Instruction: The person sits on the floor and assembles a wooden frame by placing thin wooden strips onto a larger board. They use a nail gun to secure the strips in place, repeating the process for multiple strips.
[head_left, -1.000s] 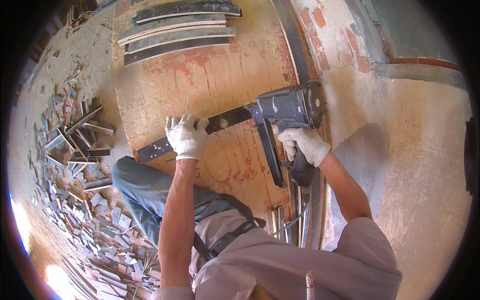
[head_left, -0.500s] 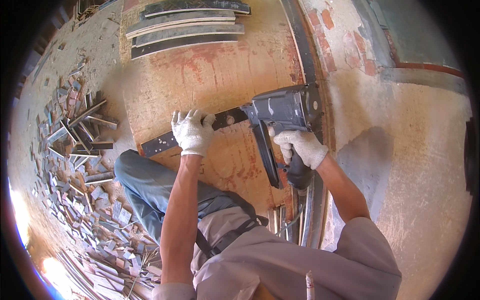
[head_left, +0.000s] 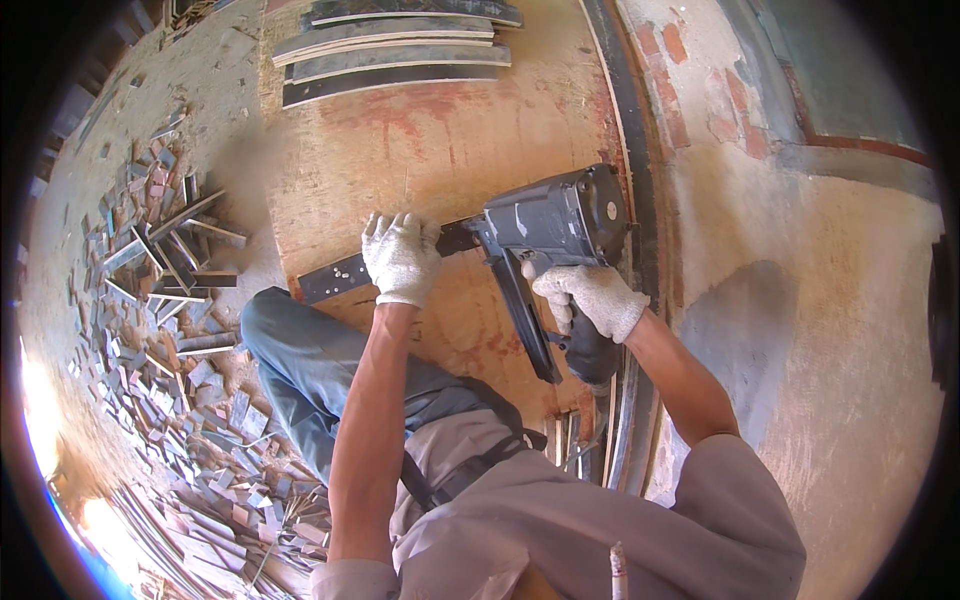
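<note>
My right hand [head_left: 592, 298], in a pale knit glove, is closed round the handle of a black nail gun [head_left: 545, 220]. The gun's nose rests at the right part of a dark, narrow wooden strip [head_left: 335, 280], and its long magazine slants down toward me. On the strip, left of the nose, my gloved left hand [head_left: 402, 260] holds it with fingers bent over the far edge. White specks dot the strip's left end. Beneath lies a large, red-stained plywood sheet [head_left: 340, 170]. My left hand hides the strip's middle, and the gun hides its right end.
Several dark-faced strips [head_left: 395, 65] lie stacked at the sheet's far end. A dark edge beam [head_left: 632, 120] runs along its right side, beside a worn plaster wall [head_left: 840, 330]. Wood offcuts [head_left: 210, 380] litter the floor at left, near my bent knee [head_left: 275, 320].
The nail gun has moved left along the strip, nearer my left hand. My left hand stays on the strip. The whole view has shifted slightly.
</note>
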